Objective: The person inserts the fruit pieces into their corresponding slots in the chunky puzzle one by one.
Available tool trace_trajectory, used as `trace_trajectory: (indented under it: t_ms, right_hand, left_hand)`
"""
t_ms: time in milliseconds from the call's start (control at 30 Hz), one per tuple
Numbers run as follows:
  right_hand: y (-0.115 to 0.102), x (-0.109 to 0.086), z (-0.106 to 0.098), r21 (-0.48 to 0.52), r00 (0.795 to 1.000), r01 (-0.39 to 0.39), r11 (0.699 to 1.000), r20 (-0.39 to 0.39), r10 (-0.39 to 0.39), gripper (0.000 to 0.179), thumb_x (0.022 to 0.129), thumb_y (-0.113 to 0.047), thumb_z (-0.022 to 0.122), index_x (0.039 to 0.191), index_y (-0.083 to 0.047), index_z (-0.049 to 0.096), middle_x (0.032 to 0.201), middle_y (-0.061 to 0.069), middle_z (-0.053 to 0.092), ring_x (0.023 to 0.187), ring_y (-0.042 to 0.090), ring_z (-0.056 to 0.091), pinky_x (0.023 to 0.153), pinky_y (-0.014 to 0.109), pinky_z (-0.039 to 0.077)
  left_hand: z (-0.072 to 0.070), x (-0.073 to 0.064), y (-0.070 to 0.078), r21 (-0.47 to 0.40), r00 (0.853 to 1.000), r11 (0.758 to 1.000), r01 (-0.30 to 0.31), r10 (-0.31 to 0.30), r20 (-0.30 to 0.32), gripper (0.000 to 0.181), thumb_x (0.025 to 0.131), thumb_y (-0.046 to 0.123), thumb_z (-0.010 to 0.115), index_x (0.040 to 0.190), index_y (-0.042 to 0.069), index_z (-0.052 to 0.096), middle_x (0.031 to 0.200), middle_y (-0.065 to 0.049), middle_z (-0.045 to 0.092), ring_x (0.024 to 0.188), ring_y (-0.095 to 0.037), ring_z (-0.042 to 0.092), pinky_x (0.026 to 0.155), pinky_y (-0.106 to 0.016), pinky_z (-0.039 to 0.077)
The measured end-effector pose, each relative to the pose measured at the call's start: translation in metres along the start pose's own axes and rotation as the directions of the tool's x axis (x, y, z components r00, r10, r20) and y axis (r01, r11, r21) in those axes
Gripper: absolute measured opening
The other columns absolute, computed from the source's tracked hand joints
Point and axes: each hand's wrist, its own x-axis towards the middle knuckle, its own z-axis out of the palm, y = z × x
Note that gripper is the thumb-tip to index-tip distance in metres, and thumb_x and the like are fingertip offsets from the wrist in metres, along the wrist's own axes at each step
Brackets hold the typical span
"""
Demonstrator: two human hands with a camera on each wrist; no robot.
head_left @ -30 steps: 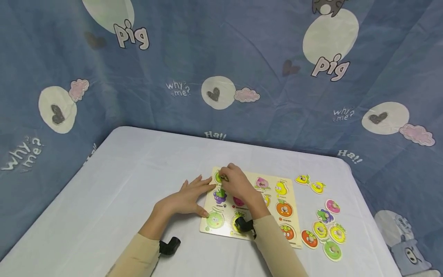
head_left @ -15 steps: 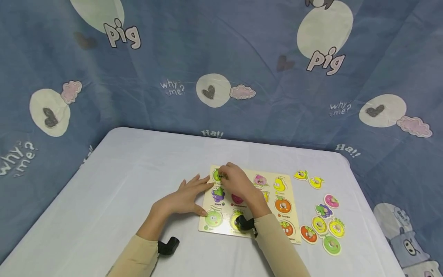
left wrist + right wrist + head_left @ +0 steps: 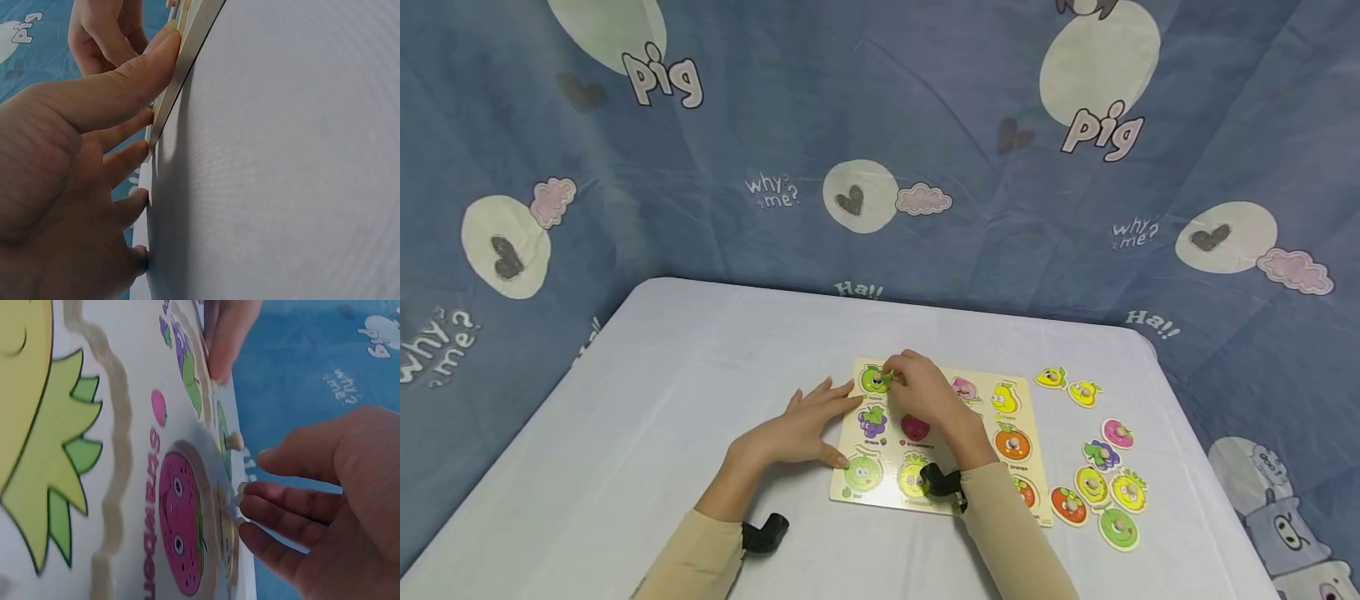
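A wooden fruit puzzle board (image 3: 891, 493) lies on the white table. Spread fingers of my left hand (image 3: 797, 429) rest along its left edge, and the left wrist view shows the thumb (image 3: 134, 81) pressing the board's side. My right hand (image 3: 928, 396) hovers over the upper part of the board, beside the green apple piece (image 3: 872, 380) in the top left corner. Seen from the right wrist, that piece's wooden knob (image 3: 235, 441) stands free, just apart from the right thumb and fingertips. The printed grape (image 3: 872, 422), strawberry (image 3: 915, 428) and kiwi (image 3: 862, 472) spaces are visible.
Right of the board lie several loose knobbed pieces: a lemon-like yellow one (image 3: 1051, 378), a pear (image 3: 1084, 393), a pink one (image 3: 1117, 433), grapes (image 3: 1102, 455), a pineapple (image 3: 1128, 491), a tomato-like red one (image 3: 1069, 506) and a green round one (image 3: 1118, 529). A blue printed curtain (image 3: 760, 117) hangs behind.
My right hand has let go of the apple piece's knob and shifted slightly right, uncovering more of the apple. The left hand has stayed at the board's edge. The head view has shifted a little.
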Motion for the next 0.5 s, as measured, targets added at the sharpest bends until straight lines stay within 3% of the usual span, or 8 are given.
trace_trajectory:
  t_ms: [200, 500]
  right_hand:
    - [0.0028, -0.0012, -0.0038, 0.019, 1.0, -0.015, 1.0, 0.0, 0.015, 0.026, 0.093, -0.007, 0.056, 0.114, -0.009, 0.071, 0.104, 0.006, 0.065, 0.096, 0.022, 0.062, 0.091, 0.041, 0.055]
    - [0.0098, -0.0077, -0.0085, 0.033, 0.998, -0.054, 0.998, -0.025, 0.055, 0.025, 0.093, -0.009, 0.058, 0.115, -0.011, 0.07, 0.105, 0.003, 0.066, 0.095, 0.019, 0.06, 0.091, 0.039, 0.054]
  left_hand:
    - [-0.0006, -0.0005, 0.0005, -0.009, 1.0, 1.0, 0.012, -0.012, -0.01, 0.097, 0.068, 0.037, 0.089, 0.152, 0.02, 0.042, 0.166, -0.004, 0.025, 0.157, -0.034, 0.006, 0.121, -0.068, -0.001]
    - [-0.0003, -0.0011, 0.0011, -0.013, 1.0, 1.0, 0.007, -0.008, -0.006, 0.095, 0.069, 0.038, 0.088, 0.151, 0.021, 0.044, 0.165, -0.004, 0.026, 0.157, -0.033, 0.006, 0.122, -0.067, 0.0]
